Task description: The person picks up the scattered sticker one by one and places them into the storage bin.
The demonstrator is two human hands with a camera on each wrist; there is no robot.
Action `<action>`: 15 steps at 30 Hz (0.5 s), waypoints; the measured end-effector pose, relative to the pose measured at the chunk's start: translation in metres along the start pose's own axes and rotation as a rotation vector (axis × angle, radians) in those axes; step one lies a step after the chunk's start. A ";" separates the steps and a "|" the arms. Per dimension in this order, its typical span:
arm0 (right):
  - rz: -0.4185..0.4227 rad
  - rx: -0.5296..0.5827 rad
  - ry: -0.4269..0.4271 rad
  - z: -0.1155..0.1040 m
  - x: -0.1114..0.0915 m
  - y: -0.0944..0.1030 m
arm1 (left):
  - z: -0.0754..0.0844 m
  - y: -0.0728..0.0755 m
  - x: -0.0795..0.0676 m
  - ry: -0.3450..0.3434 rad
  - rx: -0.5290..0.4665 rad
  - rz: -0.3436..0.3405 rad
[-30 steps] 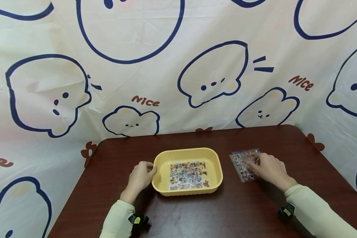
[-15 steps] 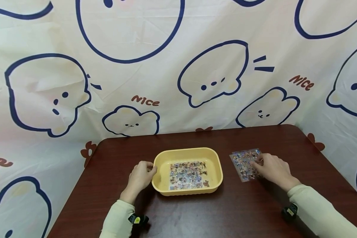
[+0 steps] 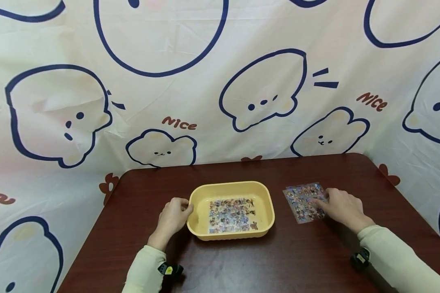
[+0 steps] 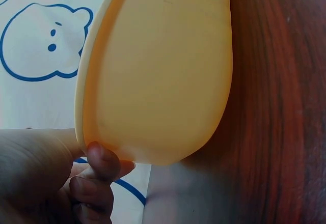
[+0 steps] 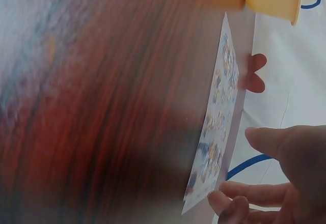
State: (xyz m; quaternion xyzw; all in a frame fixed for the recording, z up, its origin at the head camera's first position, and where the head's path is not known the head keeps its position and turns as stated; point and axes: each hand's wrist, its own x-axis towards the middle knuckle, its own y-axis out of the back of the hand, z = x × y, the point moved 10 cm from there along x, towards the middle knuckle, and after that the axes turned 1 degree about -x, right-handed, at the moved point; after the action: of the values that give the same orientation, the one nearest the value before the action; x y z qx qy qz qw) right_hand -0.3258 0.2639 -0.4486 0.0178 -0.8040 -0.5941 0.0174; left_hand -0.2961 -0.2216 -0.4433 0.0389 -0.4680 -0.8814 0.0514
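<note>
A yellow plastic basin (image 3: 265, 209) stands mid-table, with a transparent sheet of small colourful stickers (image 3: 229, 215) lying inside it. My left hand (image 3: 171, 217) holds the basin's left end, thumb and fingers pinching the rim of the basin (image 4: 158, 71) in the left wrist view. To the right lie more sticker sheets (image 3: 301, 203), overlapping slightly out of line. Over their right edge is my right hand (image 3: 342, 206). In the right wrist view, its thumb and fingers stand apart, with fingertips right at the near end of the sticker sheet (image 5: 216, 117).
The dark brown wooden table (image 3: 234, 268) has rounded far corners. A white cloth (image 3: 205, 93) printed with blue-outlined cartoon animals hangs behind and on both sides. Each wrist wears a dark strapped device, such as the one at the left sleeve (image 3: 170, 269).
My right hand has slid a little to the right across the sticker sheets, uncovering more of them. The left hand and the basin have stayed in place.
</note>
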 end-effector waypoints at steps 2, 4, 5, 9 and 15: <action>0.000 -0.007 -0.008 0.002 0.000 0.001 | 0.000 0.000 0.000 0.000 0.002 -0.001; -0.002 -0.008 -0.012 0.003 0.000 0.001 | 0.000 0.000 0.000 0.000 0.005 0.000; -0.003 -0.011 -0.012 0.004 0.000 0.001 | 0.000 0.000 0.000 -0.001 0.006 0.000; -0.015 -0.026 -0.015 0.006 0.000 0.000 | 0.001 0.001 -0.001 -0.003 0.006 0.001; -0.042 -0.061 -0.033 0.009 0.000 -0.004 | 0.001 0.001 -0.001 -0.004 0.002 -0.008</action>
State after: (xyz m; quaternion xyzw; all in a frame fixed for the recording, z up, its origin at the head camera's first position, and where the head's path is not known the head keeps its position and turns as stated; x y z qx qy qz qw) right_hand -0.3263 0.2717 -0.4553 0.0244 -0.7850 -0.6190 -0.0078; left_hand -0.2954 -0.2208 -0.4420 0.0393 -0.4686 -0.8813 0.0468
